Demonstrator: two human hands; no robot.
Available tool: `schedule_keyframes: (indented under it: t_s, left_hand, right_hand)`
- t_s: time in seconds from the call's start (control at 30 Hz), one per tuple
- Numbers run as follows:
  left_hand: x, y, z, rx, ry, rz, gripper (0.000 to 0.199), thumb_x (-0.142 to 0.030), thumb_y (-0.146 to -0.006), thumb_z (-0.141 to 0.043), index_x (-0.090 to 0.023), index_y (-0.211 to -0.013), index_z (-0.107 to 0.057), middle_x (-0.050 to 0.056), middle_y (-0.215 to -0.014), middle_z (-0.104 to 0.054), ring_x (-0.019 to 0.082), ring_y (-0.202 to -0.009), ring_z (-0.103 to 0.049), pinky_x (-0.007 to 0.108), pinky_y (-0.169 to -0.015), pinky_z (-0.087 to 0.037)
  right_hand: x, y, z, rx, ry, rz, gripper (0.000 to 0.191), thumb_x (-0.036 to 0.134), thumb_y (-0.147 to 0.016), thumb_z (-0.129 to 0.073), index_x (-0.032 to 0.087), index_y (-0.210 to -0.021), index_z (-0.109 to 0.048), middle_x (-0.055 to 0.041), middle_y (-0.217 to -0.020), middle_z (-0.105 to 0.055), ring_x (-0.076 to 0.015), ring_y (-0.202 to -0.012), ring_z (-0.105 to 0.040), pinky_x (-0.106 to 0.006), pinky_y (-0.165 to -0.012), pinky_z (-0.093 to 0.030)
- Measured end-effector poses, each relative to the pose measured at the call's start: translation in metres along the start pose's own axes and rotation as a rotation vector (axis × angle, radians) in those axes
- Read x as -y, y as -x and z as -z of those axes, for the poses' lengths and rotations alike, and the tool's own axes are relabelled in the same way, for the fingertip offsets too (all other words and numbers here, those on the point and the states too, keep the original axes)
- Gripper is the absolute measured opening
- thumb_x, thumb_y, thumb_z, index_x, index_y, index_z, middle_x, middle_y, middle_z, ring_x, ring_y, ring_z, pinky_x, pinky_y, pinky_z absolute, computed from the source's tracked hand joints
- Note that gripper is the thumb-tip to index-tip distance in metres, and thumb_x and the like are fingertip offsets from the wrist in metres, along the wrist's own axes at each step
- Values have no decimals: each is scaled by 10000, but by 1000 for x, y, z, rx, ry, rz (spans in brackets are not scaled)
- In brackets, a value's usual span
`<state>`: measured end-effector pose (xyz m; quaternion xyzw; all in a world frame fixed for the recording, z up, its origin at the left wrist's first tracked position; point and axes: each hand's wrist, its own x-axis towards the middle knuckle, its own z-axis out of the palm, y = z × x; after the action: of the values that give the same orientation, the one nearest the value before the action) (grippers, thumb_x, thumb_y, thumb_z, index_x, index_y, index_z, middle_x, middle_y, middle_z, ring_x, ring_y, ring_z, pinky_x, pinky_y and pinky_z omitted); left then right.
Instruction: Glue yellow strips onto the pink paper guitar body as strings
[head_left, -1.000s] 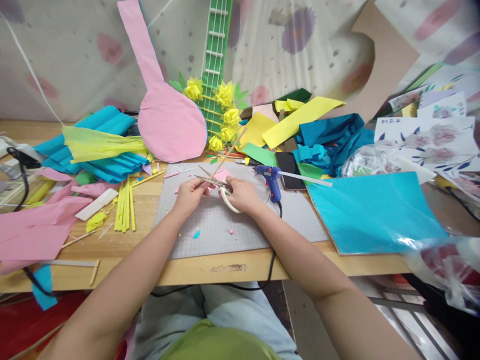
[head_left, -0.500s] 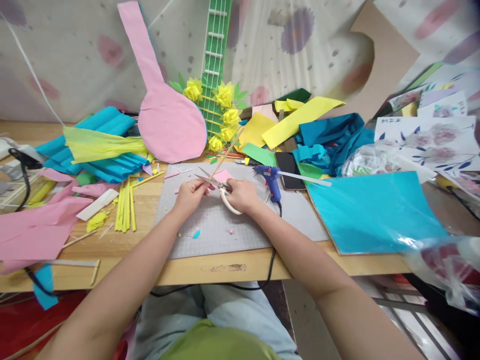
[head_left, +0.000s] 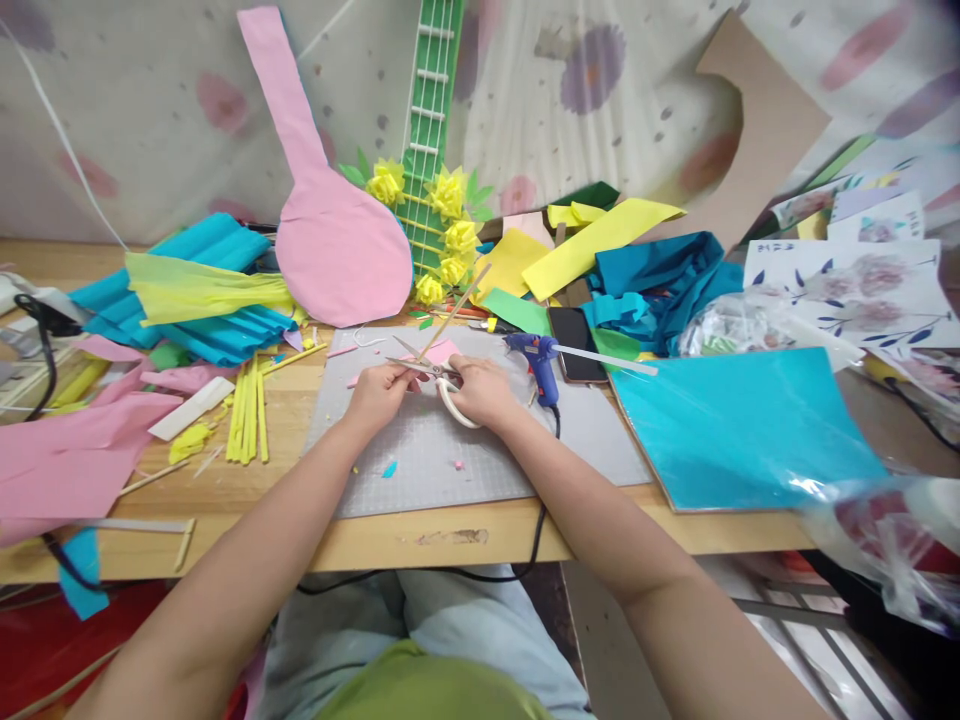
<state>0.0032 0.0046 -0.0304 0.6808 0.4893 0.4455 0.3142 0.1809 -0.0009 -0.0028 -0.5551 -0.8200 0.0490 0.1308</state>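
Note:
White-handled scissors [head_left: 454, 405] are in my right hand [head_left: 482, 388], their blades parted and pointing left. Between the blades stands a thin wooden stick [head_left: 455, 312], slanting up to the right. My left hand [head_left: 380, 396] pinches the stick's lower end, close to the blades; the fingertips partly hide it. Both hands are over a grey cutting mat [head_left: 420, 480]. Just behind the scissors lies a small pink paper piece [head_left: 442, 351].
A blue glue gun [head_left: 541, 365] with a white stick rests right of my hands, near a phone [head_left: 577, 340]. Yellow strips [head_left: 247, 410] lie left. Behind stand a pink lute-shaped cutout [head_left: 345, 250] and a green stringed model [head_left: 429, 130]. A blue sheet [head_left: 750, 430] covers the right side.
The hands hold nearly the same pose, with the stick still between the scissor blades. The whole view has shifted slightly.

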Motion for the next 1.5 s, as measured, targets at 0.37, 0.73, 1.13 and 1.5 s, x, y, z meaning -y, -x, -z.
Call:
schedule_keyframes:
  t_s: [0.37, 0.73, 1.13, 1.5]
  left_hand:
    - [-7, 2, 1, 13, -84, 18, 198, -284, -770, -520, -174, -779, -684, 25, -665, -671, 152, -614, -616, 241, -593, -457]
    - [3, -1, 1, 66, -189, 5, 325, -312, -804, -434, -159, -620, -654, 56, -729, -691, 172, -697, -631, 290, -694, -485]
    - [-6, 2, 3, 123, -149, -19, 311, -334, -830, -421, -149, -761, -661, 37, -691, -678, 141, -622, -615, 252, -624, -471]
    - [1, -2, 3, 152, -104, -19, 344, -344, -831, -419, -155, -688, -669, 50, -725, -683, 153, -668, -614, 263, -652, -474]
  right_hand:
    - [7, -1, 2, 67, 54, -84, 315, 466, -782, -438, 194, -872, -566, -75, -863, -668, -208, -838, -591, -266, -692, -337]
    - [0, -1, -3, -51, 26, 22, 224, 389, -774, -460, 193, -852, -535, -55, -889, -651, -184, -833, -562, -276, -727, -303]
    - [0, -1, -3, -26, 62, -1, 263, 441, -750, -481, 199, -819, -556, -50, -802, -668, -197, -778, -591, -278, -682, -317]
    - [-5, -2, -4, -95, 8, 89, 211, 375, -760, -469, 187, -838, -525, -45, -854, -648, -186, -794, -566, -283, -682, -299]
